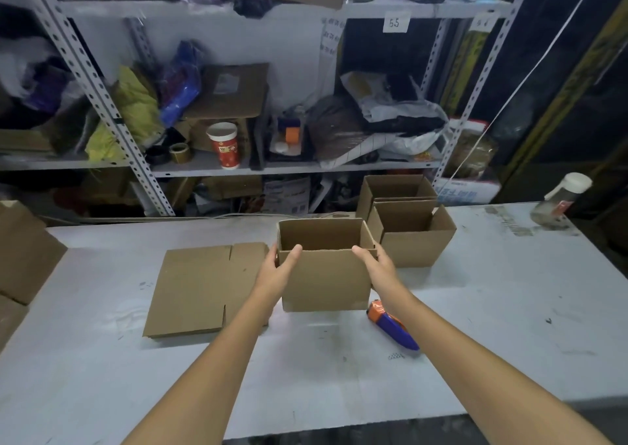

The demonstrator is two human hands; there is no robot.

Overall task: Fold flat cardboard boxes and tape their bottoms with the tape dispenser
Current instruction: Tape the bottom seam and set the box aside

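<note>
An erected brown cardboard box (326, 281) stands upright with its top open at the middle of the table. My left hand (280, 264) grips its left side, thumb on the front rim. My right hand (373, 263) grips its right side the same way. A stack of flat cardboard boxes (200, 288) lies to the left of the box, partly under my left forearm. The blue and orange tape dispenser (390, 325) lies on the table just below my right wrist, to the right of the box.
Two more erected open boxes (414, 237) stand behind and to the right, the nearer one touching the held box. Larger cardboard boxes (23, 251) sit at the table's left edge. A bottle (560, 200) stands at the far right corner. Cluttered metal shelves (210, 169) rise behind the white table (509, 291).
</note>
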